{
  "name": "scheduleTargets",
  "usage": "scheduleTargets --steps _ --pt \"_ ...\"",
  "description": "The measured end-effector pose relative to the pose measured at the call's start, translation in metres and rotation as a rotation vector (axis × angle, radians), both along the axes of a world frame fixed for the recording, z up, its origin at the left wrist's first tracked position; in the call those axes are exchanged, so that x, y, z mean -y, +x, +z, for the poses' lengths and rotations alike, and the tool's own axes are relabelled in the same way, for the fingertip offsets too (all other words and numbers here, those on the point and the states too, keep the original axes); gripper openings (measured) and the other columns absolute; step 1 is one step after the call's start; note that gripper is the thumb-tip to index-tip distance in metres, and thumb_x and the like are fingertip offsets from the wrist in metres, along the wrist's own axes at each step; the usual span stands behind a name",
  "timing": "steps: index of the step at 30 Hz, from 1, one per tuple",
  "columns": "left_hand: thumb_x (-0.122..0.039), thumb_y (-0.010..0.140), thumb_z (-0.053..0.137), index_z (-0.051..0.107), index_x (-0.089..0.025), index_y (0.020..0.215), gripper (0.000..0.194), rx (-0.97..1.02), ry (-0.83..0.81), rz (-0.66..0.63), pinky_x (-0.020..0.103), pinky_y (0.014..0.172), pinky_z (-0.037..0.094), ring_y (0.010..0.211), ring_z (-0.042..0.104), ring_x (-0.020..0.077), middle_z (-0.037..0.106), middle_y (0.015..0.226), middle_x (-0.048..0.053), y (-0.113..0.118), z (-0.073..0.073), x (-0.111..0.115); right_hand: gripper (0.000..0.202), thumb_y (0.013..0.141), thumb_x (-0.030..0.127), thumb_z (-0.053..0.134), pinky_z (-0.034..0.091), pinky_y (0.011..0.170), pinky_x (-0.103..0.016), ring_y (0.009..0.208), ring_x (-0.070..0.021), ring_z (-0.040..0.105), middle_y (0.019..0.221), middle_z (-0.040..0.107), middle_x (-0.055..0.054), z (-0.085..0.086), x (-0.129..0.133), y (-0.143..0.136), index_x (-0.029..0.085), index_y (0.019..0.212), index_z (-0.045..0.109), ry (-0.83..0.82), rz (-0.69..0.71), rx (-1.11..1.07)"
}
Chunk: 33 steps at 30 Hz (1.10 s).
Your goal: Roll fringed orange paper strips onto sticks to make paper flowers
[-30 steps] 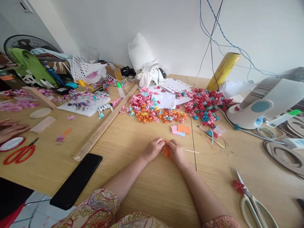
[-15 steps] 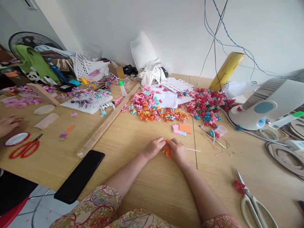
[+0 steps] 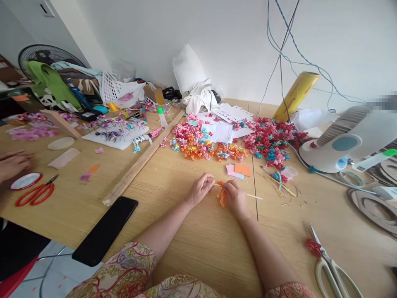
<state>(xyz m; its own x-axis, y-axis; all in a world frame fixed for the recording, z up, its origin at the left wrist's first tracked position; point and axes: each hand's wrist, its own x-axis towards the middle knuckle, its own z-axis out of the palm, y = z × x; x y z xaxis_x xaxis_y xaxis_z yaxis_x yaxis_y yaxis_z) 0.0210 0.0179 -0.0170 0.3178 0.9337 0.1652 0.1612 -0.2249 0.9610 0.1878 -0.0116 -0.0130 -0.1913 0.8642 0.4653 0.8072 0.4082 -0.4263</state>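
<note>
Over the table in front of me, my right hand (image 3: 236, 198) pinches a strip of orange fringed paper (image 3: 222, 198) against a thin white stick (image 3: 254, 196). The strip's cut ends hang down below the stick. My left hand (image 3: 201, 189) has thumb and forefinger closed on the stick's left end, just left of the paper. The stick's other end pokes out to the right past my right hand. Just beyond lie small cut pieces of orange paper (image 3: 242, 169) and pink paper (image 3: 230, 169). Part of the strip is hidden behind my right fingers.
Paper flowers (image 3: 198, 153) heap up at the back. A wooden bar (image 3: 139, 165) slants across the left, near a black phone (image 3: 105, 231). White-handled scissors (image 3: 328, 265) lie right, red-handled scissors (image 3: 35, 194) left. Another person's hand (image 3: 14, 164) rests at the left edge.
My left fingers have moved slightly left off the orange paper, so the white stick's left end now shows. My right hand keeps its pinch. The view has shifted slightly.
</note>
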Motion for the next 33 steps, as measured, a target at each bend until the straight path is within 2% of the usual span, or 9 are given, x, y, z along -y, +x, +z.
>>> scheduleTargets --steps 3,6,11,19,30,33 --pt "-0.054 0.082 0.031 0.045 -0.017 0.100 0.043 0.280 -0.325 -0.146 0.020 0.048 0.042 0.055 0.056 0.0117 0.056 0.068 0.001 0.0000 0.0018 -0.0003 0.019 0.086 0.020 0.040 0.038 0.062 -0.021 0.069 -0.0119 0.052 0.083 0.058 -0.003 0.0002 -0.0010 0.0013 0.021 0.088 0.059 0.056 0.083 0.048" --pt "-0.054 0.080 0.038 0.046 -0.016 0.100 0.044 0.379 -0.446 -0.256 0.020 0.050 0.042 0.058 0.056 0.0114 0.057 0.072 0.002 -0.0008 0.0047 -0.0010 0.019 0.085 0.019 0.041 0.037 0.064 -0.023 0.071 -0.0127 0.051 0.083 0.058 -0.004 0.0025 -0.0014 0.0018 0.021 0.088 0.060 0.109 0.159 0.140" --pt "-0.043 0.072 0.057 0.050 -0.014 0.085 0.033 0.294 -0.400 -0.305 0.017 0.049 0.040 0.055 0.053 0.0086 0.055 0.066 -0.001 -0.0017 0.0078 -0.0019 0.020 0.085 0.017 0.040 0.037 0.068 -0.025 0.073 -0.0137 0.050 0.082 0.058 -0.005 0.0065 -0.0013 0.0001 0.020 0.087 0.060 0.143 0.202 0.234" --pt "-0.041 0.071 0.059 0.051 -0.013 0.079 0.030 0.300 -0.390 -0.288 0.020 0.053 0.041 0.056 0.053 0.0086 0.056 0.065 -0.001 -0.0007 0.0034 -0.0031 0.021 0.085 0.018 0.040 0.036 0.071 -0.026 0.075 -0.0140 0.050 0.085 0.058 -0.005 0.0057 -0.0016 0.0002 0.020 0.089 0.060 0.085 0.165 0.264" --pt "-0.036 0.073 0.057 0.051 -0.014 0.081 0.024 0.295 -0.366 -0.290 0.023 0.056 0.045 0.062 0.053 0.0095 0.053 0.070 -0.001 -0.0002 0.0025 -0.0030 0.019 0.084 0.018 0.043 0.034 0.072 -0.026 0.075 -0.0145 0.048 0.084 0.057 -0.005 0.0048 -0.0026 0.0021 0.020 0.088 0.061 0.076 0.158 0.277" --pt "-0.033 0.076 0.054 0.052 -0.013 0.086 0.022 0.287 -0.336 -0.293 0.023 0.060 0.045 0.069 0.054 0.0107 0.054 0.078 0.001 -0.0006 0.0031 -0.0019 0.020 0.084 0.018 0.042 0.034 0.073 -0.026 0.076 -0.0145 0.048 0.084 0.057 -0.005 0.0049 -0.0029 0.0019 0.020 0.089 0.061 0.073 0.165 0.274"
